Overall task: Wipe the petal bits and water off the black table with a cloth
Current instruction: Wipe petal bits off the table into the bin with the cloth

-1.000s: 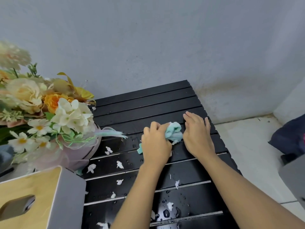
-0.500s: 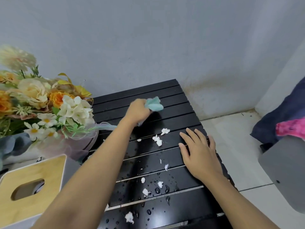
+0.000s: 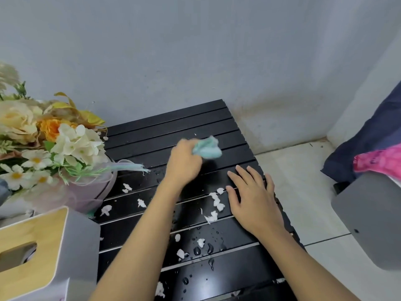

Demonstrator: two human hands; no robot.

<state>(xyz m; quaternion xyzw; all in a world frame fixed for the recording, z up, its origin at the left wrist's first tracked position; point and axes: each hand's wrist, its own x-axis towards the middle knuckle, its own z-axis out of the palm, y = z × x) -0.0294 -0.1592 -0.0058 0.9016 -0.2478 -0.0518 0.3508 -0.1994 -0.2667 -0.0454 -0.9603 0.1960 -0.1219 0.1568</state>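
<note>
A black slatted table [image 3: 165, 127] stands against the wall. My left hand [image 3: 183, 162] is shut on a bunched pale green cloth [image 3: 207, 148], blurred with motion over the table's middle slats. My right hand [image 3: 252, 197] lies flat, fingers spread, near the table's right edge. White petal bits [image 3: 216, 203] lie just left of my right hand, with more at the left [image 3: 127, 187] and toward the front. Water drops [image 3: 209, 248] bead on the near slats.
A bouquet of cream, white and orange flowers [image 3: 50, 144] leans over the table's left side. A wood-topped tissue box [image 3: 32, 253] sits at the lower left. A grey bin [image 3: 368, 218] and dark blue and pink fabric [image 3: 377, 146] stand on the right, over a tiled floor [image 3: 303, 192].
My left hand lifted the cloth away from my right hand, up toward the far slats, then came back slightly right and nearer. My right hand settled flat by the right edge.
</note>
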